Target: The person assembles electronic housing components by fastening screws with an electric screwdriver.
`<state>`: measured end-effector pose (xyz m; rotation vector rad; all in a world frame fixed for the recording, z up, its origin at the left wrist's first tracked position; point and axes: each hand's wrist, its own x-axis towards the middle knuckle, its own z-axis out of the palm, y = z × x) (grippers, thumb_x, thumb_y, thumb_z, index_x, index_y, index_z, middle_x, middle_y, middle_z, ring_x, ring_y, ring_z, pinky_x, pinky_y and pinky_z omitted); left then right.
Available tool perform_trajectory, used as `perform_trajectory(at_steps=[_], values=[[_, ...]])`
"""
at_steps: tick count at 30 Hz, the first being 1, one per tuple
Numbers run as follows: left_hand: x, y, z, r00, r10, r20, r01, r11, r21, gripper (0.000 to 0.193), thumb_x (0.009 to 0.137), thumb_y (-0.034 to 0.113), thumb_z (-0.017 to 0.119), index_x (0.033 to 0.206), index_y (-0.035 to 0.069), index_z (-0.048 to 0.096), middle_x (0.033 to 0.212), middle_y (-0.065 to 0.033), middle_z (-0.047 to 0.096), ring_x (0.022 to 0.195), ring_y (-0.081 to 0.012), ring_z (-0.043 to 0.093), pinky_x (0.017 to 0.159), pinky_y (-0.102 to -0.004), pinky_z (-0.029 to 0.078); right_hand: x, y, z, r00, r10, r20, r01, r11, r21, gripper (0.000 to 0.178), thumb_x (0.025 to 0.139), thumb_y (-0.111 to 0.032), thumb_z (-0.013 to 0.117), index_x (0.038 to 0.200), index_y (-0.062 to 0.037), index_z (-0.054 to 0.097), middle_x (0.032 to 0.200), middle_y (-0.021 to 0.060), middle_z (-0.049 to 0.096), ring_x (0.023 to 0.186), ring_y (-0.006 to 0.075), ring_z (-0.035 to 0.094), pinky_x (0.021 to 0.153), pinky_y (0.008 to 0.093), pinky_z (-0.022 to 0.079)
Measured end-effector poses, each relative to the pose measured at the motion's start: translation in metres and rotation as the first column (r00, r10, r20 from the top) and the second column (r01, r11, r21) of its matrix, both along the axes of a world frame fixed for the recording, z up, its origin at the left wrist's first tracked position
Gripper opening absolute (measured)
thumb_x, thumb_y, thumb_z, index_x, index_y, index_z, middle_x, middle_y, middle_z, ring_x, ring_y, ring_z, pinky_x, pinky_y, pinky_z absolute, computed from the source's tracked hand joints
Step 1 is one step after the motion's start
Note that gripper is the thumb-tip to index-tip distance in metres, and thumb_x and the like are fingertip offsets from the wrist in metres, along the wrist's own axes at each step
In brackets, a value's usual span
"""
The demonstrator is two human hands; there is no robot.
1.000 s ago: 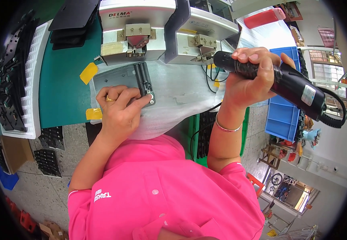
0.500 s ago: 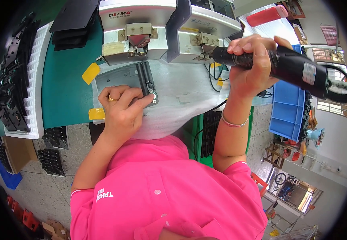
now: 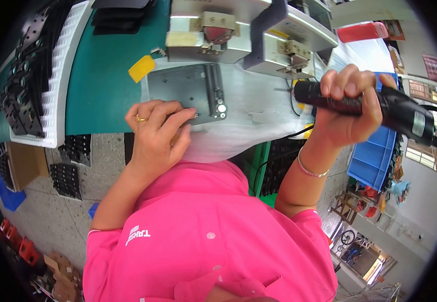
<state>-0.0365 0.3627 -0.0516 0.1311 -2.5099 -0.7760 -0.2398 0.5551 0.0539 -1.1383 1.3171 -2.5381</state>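
Observation:
A flat dark grey panel (image 3: 178, 83) lies on the white foam sheet (image 3: 258, 108). Along its right side runs a raised black part with two long ribs (image 3: 211, 83), and pale round pieces (image 3: 222, 108) sit by its near right corner. My left hand (image 3: 158, 126), fingers bent, holds the panel's near edge; the index fingertip presses beside a tiny piece I cannot make out. My right hand (image 3: 351, 103) is wrapped round a black corded electric screwdriver (image 3: 409, 113), held tilted in the air right of the panel. Its thin bit points left, apart from the panel.
Two silver screw feeders (image 3: 213, 38) stand behind the panel. At the left, a white foam tray (image 3: 70, 75) holds black parts, near stacked black plates (image 3: 120, 17). Blue bins (image 3: 372, 156) are at the right, and a red object (image 3: 362, 31) lies far right.
The view has shifted. My left index finger has moved left along the panel, off its near right corner. The screwdriver has come nearer to me, away from the right-hand feeder.

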Motion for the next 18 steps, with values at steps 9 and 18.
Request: perform_trajectory(at_steps=[9, 18], values=[[-0.003, 0.001, -0.009, 0.999, 0.04, -0.001, -0.04, 0.999, 0.023, 0.02, 0.073, 0.014, 0.072, 0.092, 0.016, 0.068, 0.099, 0.0026, 0.059, 0.1, -0.0188, 0.051, 0.094, -0.0394, 0.025, 0.065, -0.057, -0.037, 0.988, 0.125, 0.087, -0.126, 0.992, 0.007, 0.046, 0.086, -0.003, 0.062, 0.123, -0.0071, 0.034, 0.067, 0.0076, 0.051, 0.055, 0.0184, 0.051, 0.051, 0.0336, 0.051], [-0.004, 0.004, -0.01, 0.996, 0.086, 0.001, -0.086, 0.996, 0.012, 0.011, 0.074, 0.013, 0.072, 0.084, 0.016, 0.068, 0.099, 0.003, 0.059, 0.101, -0.0183, 0.051, 0.094, -0.0398, 0.024, 0.075, -0.075, -0.055, 0.997, 0.072, 0.03, -0.075, 0.987, 0.139, 0.047, 0.083, 0.003, 0.062, 0.117, -0.0046, 0.03, 0.067, 0.0081, 0.055, 0.056, 0.0165, 0.055, 0.055, 0.0315, 0.053]])
